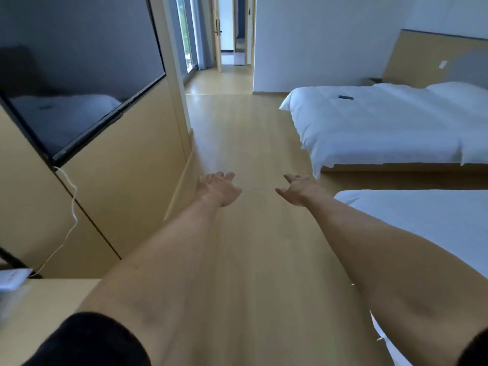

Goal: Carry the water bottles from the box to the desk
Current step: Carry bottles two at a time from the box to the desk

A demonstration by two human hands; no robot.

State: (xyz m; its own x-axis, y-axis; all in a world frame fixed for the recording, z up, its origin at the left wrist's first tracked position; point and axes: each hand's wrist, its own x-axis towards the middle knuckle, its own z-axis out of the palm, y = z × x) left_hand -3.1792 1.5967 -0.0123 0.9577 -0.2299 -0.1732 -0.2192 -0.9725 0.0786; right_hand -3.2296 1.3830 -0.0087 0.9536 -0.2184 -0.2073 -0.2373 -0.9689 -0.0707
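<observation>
Both my arms stretch forward over the wooden floor. My left hand [219, 190] is empty, its fingers relaxed and spread. My right hand [299, 190] is empty too, with loose straight fingers. A corner of the light wooden desk [50, 307] shows at the lower left, below my left arm. No water bottle and no box are in view.
A wall-mounted TV [79, 83] hangs on the left above the desk, with a white cable [72, 220] trailing down. Two white beds [383, 128] [422, 233] stand on the right; a dark remote [346, 97] lies on the far one. The floor aisle [245, 133] runs to a doorway [232, 48].
</observation>
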